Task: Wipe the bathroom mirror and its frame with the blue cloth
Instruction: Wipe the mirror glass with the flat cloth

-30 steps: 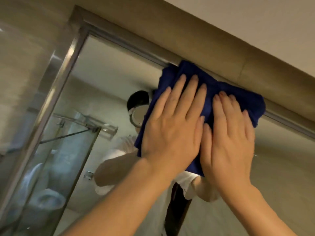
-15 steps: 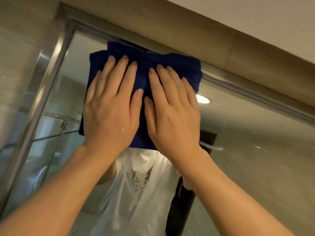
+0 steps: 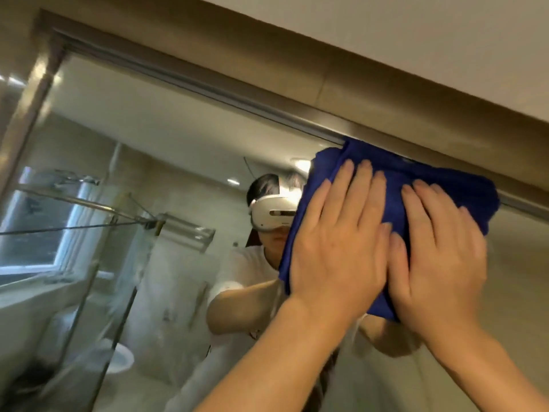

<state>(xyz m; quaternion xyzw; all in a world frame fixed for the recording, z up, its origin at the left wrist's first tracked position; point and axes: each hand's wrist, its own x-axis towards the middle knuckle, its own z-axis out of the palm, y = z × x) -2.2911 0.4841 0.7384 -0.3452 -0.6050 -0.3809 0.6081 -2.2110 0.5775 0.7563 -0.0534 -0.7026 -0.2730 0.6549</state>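
We press the blue cloth [image 3: 398, 185] flat against the mirror [image 3: 178, 138] with 2 hands, fingers straight and gripping nothing. Our left hand [image 3: 338, 251] and right hand [image 3: 439, 263] lie side by side, thumbs touching. Beyond our fingertips the cloth's top edge meets the frame [image 3: 237, 93]. Left of our left hand, the glass reflects a person's headset [image 3: 271, 214].

Blue cloth [image 3: 395, 185] under both hands: soft, matt, fuzzy towel fabric. Mirror [image 3: 166, 129] left of hands: smooth glossy glass, bright reflections. Frame [image 3: 208, 87] above hands: brushed metal, satin sheen. Wall band [image 3: 386, 93] above frame: smooth, slightly glossy.
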